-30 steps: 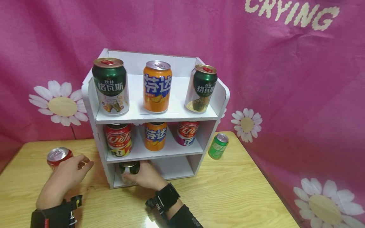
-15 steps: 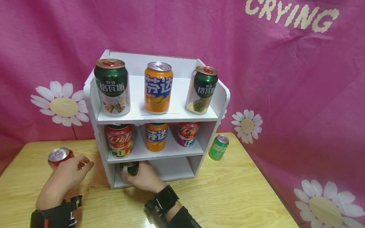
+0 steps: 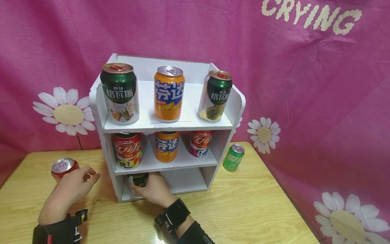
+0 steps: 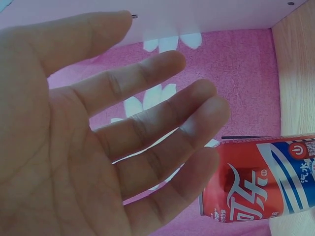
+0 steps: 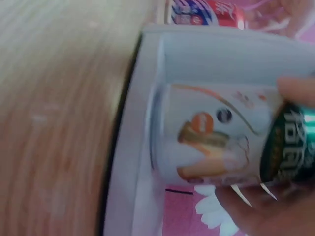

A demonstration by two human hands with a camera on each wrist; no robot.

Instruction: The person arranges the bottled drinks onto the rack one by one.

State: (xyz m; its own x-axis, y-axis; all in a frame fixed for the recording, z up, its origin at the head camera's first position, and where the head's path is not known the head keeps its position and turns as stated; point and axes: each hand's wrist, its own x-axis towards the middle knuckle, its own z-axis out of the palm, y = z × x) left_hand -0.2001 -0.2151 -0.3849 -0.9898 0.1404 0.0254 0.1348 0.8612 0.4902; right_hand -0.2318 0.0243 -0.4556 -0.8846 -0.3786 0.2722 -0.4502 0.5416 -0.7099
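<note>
On the left of the bottom shelf, my right hand point(image 3: 155, 190) grips a green and white drink can point(image 3: 141, 179). Seen from the right wrist, the can point(image 5: 216, 135) stands on the shelf board with its beer-mug picture and green label facing out; the thumb and fingers lie on either side of its upper part. My left hand point(image 3: 74, 184) hovers above the table left of the shelf, holding nothing, its fingers loosely bent. Just behind it stands a red cola can point(image 3: 64, 166), partly covered by the hand. The left wrist view shows the open palm and this cola can point(image 4: 261, 179) beyond the fingertips.
The white three-tier shelf point(image 3: 169, 127) carries two green and white cans with an orange can point(image 3: 168, 95) between them on top. Its middle tier holds two red cans and an orange can point(image 3: 167, 146). A green can point(image 3: 233, 157) stands on the table point(image 3: 243, 206) to the right.
The can in my right hand has turned on the bottom shelf, now showing more green towards the head camera. My left hand has stayed in place.
</note>
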